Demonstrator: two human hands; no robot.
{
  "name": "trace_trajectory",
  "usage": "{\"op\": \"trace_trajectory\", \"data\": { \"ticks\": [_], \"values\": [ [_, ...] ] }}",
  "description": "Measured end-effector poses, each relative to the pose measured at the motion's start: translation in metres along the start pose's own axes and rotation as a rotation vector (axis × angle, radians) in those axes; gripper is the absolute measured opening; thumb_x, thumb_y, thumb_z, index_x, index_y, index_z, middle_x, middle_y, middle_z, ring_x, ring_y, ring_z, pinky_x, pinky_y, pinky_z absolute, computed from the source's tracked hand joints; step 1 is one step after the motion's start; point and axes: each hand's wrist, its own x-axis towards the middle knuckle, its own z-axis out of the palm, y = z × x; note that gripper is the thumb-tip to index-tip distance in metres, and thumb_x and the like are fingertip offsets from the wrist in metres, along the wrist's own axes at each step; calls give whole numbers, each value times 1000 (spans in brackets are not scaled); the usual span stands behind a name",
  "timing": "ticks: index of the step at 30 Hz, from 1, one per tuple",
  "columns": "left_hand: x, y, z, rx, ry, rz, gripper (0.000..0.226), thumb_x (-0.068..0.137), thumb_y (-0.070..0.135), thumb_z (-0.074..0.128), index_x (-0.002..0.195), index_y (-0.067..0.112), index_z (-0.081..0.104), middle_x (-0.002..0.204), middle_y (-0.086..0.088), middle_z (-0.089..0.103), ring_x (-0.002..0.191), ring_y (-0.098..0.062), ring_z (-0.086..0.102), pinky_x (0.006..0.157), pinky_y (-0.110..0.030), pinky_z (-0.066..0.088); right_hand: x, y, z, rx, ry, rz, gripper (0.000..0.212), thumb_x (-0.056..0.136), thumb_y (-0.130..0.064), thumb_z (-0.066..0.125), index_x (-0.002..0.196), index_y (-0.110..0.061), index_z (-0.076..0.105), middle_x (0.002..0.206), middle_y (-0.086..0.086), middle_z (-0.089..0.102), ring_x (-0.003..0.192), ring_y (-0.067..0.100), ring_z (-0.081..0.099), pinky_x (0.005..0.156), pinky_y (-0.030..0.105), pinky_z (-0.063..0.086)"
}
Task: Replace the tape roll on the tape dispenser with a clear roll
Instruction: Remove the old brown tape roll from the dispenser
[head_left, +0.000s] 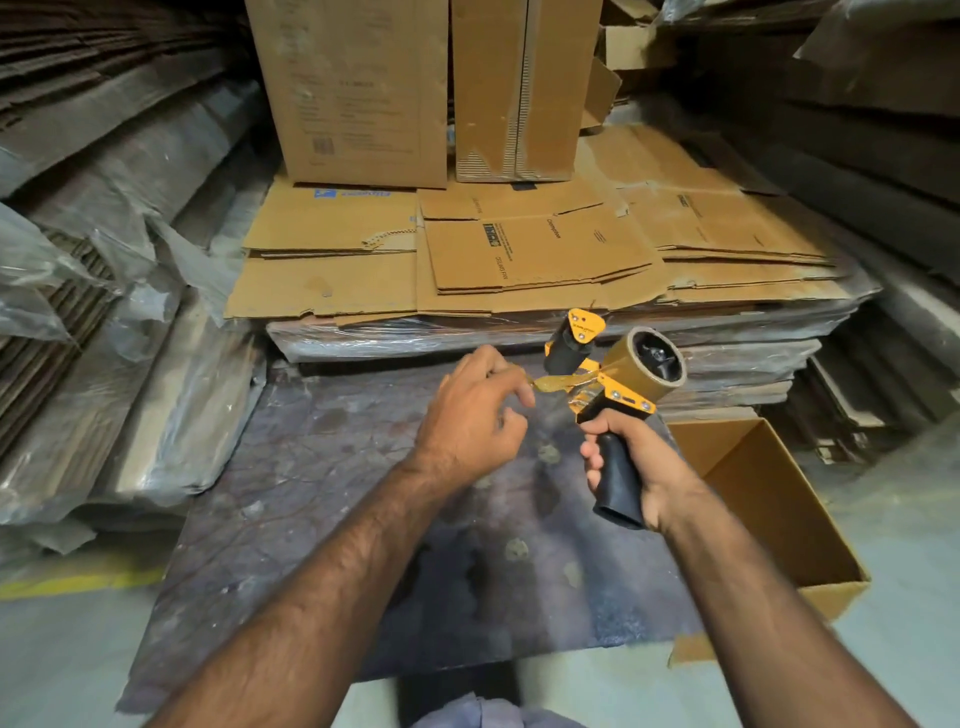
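Note:
My right hand (631, 457) grips the black handle of a yellow tape dispenser (610, 379), held up over a dark slab. A brownish tape roll (647, 364) with a thin layer of tape on its cardboard core sits on the dispenser's hub at the right. A black roller (566, 345) sticks out at the dispenser's front. My left hand (475, 410) pinches the loose end of the tape strip (558, 383), which stretches from the roll towards my fingers. No clear roll is visible.
An open empty cardboard box (769, 499) stands on the floor at the right. Flattened cartons (519, 254) lie stacked ahead, with upright boxes (363, 88) behind. Plastic-wrapped cardboard bundles (130, 364) line the left side. The dark slab (363, 493) lies below my hands.

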Motion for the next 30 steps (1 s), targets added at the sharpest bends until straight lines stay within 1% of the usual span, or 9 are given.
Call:
{"op": "trace_trajectory", "data": {
  "ticks": [4,6,8,12,16,19,24,26,30],
  "values": [
    [5,-1,-3,6,42,-54,50,82,22,68,129,19,54,127,1,44,121,-18,48,95,-37,50,-2,8,8,-21,-35,23,22,89,-14,55,67,-12,55,52,1,56,37,9,47,39,18,42],
    [8,-7,-3,81,-4,-100,53,85,33,71,133,20,51,132,2,48,123,-18,47,97,-37,48,-1,13,12,-54,-52,39,23,89,-14,55,67,-13,54,53,1,55,38,9,47,39,19,41],
    [10,-15,0,44,-76,-228,46,88,44,71,123,20,55,122,4,60,113,-17,53,92,-37,49,0,17,15,-103,-57,51,23,89,-14,56,66,-13,54,54,2,54,38,10,46,39,19,40],
    [1,-28,6,-433,-274,-531,30,92,41,72,104,14,69,91,3,70,84,-9,64,73,-24,49,2,18,19,-160,-24,49,22,88,-13,59,66,-12,57,57,4,55,39,11,46,40,19,41],
    [-7,-35,4,-573,-136,-518,9,92,15,74,88,6,73,67,-2,68,56,-5,57,58,-19,44,5,18,17,-250,24,16,15,86,-11,61,71,-9,60,57,7,61,40,13,49,38,20,44],
    [-3,-37,-4,-464,-37,-427,7,90,18,76,88,12,76,80,-11,74,67,-10,58,66,-26,49,10,21,15,-325,84,-40,7,85,-8,64,78,-4,63,58,11,65,40,15,51,40,22,46],
    [11,-27,-18,-247,78,-239,6,90,24,74,87,20,76,77,13,71,69,4,57,67,-18,44,21,32,17,-594,198,-207,13,87,-5,61,74,-4,63,56,14,64,40,20,49,43,25,43],
    [16,-26,-23,-242,99,-248,7,94,24,70,89,21,73,82,15,68,74,6,56,67,-16,42,26,35,15,-729,239,-271,13,87,-7,61,76,-1,64,55,13,67,42,22,55,45,29,48],
    [29,-31,-28,-260,157,-361,9,98,22,63,90,18,67,86,5,66,75,-11,58,69,-29,48,29,36,7,-988,303,-339,21,76,-27,63,78,-7,65,60,10,74,56,28,73,64,48,64]
  ]
}}
